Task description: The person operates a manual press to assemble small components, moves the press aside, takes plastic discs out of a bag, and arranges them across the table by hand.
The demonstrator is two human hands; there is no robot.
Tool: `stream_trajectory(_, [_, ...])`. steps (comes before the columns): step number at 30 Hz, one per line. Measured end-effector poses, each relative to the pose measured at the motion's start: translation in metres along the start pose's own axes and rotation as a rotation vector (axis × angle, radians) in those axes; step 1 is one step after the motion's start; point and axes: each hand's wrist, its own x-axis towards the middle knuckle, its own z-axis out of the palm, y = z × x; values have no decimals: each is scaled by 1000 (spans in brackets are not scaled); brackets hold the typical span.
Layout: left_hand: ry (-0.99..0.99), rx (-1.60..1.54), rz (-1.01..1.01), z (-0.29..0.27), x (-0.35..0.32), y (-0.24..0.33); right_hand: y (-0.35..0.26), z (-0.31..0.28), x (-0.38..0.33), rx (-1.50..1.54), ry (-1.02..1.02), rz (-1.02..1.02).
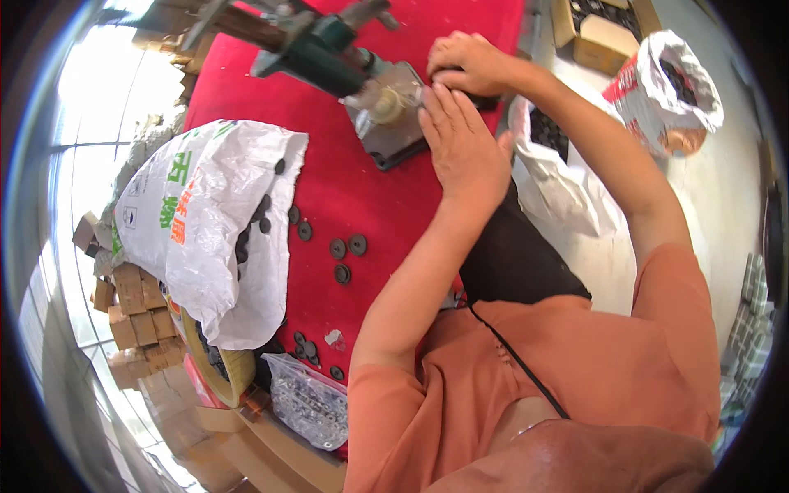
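Observation:
A dark green bench press (pixel 325 62) stands on a red-covered table (pixel 394 218). Something pale and round, with clear plastic around it, sits over its grey metal base (pixel 396 149). My left hand (pixel 467 156) is stretched out flat beside the base, fingertips at its right edge and close to my other hand. Just beyond, my right hand (pixel 472 66) is closed with bent fingers over a dark spot by the base; what it holds, if anything, is hidden. Several black round discs (pixel 338 248) lie loose on the red cover to the left of my forearm.
A white woven bag (pixel 189 214) spills black discs at the left. Below it are a yellow-rimmed container (pixel 240 380) and a clear bag of small metal parts (pixel 308 403). Right of the table stand a white sack (pixel 563 185), a red-and-white sack (pixel 667 119) and a cardboard box (pixel 606 48).

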Motion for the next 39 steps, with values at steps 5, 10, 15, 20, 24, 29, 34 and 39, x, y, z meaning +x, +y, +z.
stream_trajectory(5, [174, -261, -24, 0, 8, -12, -8, -8, -6, 92, -34, 84])
stream_trajectory(10, [320, -733, -94, 7, 8, -17, -26, -12, -27, -125, 85, 144])
stream_trajectory(15, [342, -801, -98, 5, 4, -22, -20, -20, -95, 224, 667, 301])
stream_trajectory(20, [265, -764, -64, 0, 2, -19, 1, 131, -245, -225, 134, 852])
stream_trajectory(24, [267, -813, -72, 3, 5, -14, 18, 201, -241, 78, -104, 1066])
stream_trajectory(29, [312, -770, -72, 3, 3, -29, -32, 241, -145, 175, -111, 856])
stream_trajectory(34, [245, -858, -27, 4, 21, 13, 8, 311, -198, 340, 55, 808])
stream_trajectory(39, [317, -890, -116, -1, -1, -25, -31, 236, -143, 187, -476, 576])
